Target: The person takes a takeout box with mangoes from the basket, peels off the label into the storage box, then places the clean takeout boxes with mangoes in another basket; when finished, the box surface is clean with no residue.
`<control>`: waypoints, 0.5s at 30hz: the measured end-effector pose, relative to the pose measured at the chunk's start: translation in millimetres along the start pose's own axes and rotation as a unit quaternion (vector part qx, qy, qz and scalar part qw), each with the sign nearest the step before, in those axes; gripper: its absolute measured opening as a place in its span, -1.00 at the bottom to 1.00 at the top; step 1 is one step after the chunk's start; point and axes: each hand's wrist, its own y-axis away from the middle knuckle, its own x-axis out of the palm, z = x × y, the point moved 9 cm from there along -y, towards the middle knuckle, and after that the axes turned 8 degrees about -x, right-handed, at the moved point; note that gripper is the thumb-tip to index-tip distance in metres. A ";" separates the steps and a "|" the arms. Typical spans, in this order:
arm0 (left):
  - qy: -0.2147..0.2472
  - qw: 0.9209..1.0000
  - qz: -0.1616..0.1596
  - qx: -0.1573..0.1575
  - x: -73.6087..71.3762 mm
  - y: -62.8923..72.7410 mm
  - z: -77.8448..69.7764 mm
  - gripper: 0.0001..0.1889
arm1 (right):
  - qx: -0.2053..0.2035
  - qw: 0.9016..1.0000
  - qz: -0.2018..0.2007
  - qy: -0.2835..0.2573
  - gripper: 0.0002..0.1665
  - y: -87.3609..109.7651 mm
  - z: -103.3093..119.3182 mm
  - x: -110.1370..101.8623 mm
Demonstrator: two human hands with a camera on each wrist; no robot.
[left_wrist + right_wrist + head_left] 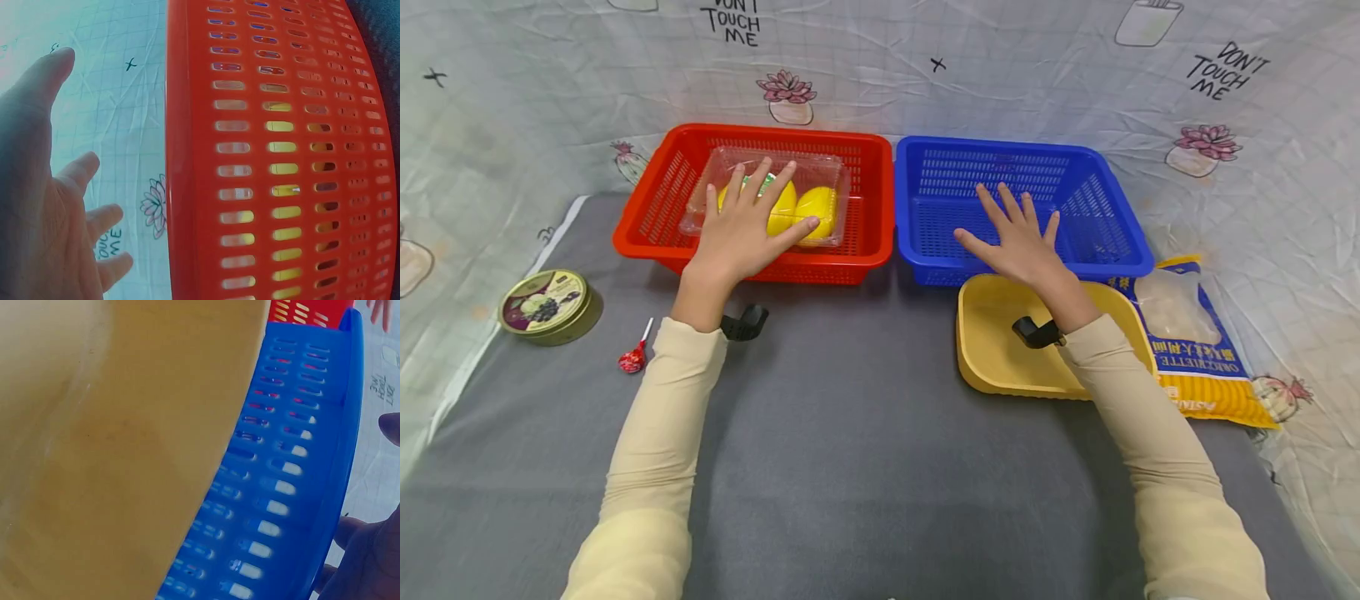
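My left hand (737, 229) is spread above the front of the red basket (752, 265), with nothing in its grasp. Inside that basket lies a clear plastic clamshell box (831, 167) with several yellow, fruit-like pieces (815, 208). The left wrist view shows the fingers (78, 172) above the basket's rim, and yellow shows through the slots. Over the front rim of the blue basket (925, 229) my right hand (1021, 242) is held with fingers apart, also holding nothing. Below the right wrist stands a yellow tray-like bin (992, 350).
A round tin (553, 308) and a red-wrapped lollipop (634, 357) lie at the left of the grey table (880, 467). At the right, a blue and yellow pasta bag (1195, 350) lies beside the yellow bin. Patterned cloth (940, 100) hangs behind the baskets.
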 end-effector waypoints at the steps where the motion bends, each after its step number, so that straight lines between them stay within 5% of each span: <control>1: 0.002 1.000 -0.003 0.001 -0.5 0.7 0.6 -0.14 | -0.003 1.000 -0.001 0.000 0.04 -0.7 1.4 0.7; 15: 0.076 0.994 -0.077 -0.023 -18.4 21.1 33.4 -0.18 | -0.055 0.998 -0.032 -0.009 -0.03 -5.4 35.4 11.0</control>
